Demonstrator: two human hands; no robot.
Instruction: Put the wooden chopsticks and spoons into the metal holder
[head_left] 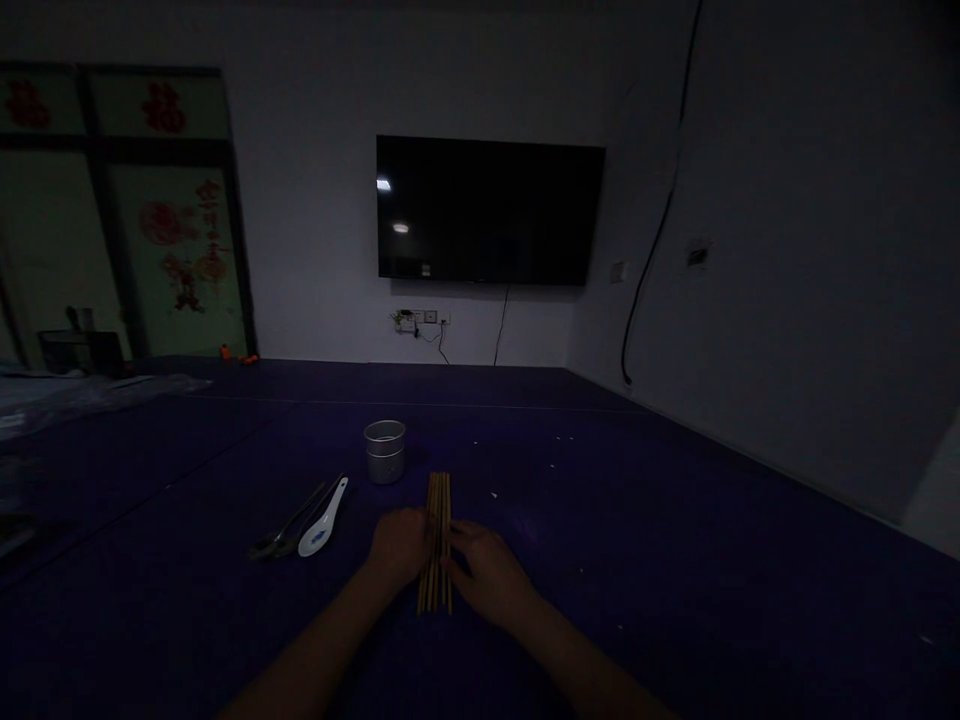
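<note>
The left hand (402, 547) and right hand (484, 570) touch chopsticks (439, 545) from either side, well short of the far edge of the blue surface (697, 560); the right's digits spread (I cannot tell the left's grip). Beyond sits a grey cup (385, 462).

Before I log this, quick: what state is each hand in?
Left hand: at the chopsticks' left side; whether open or closed cannot be told.
Right hand: partly open, at their right side.

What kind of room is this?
Probably a living room in a home: a large television hangs on the wall, and red decorations mark the glass-like door panels.
</note>
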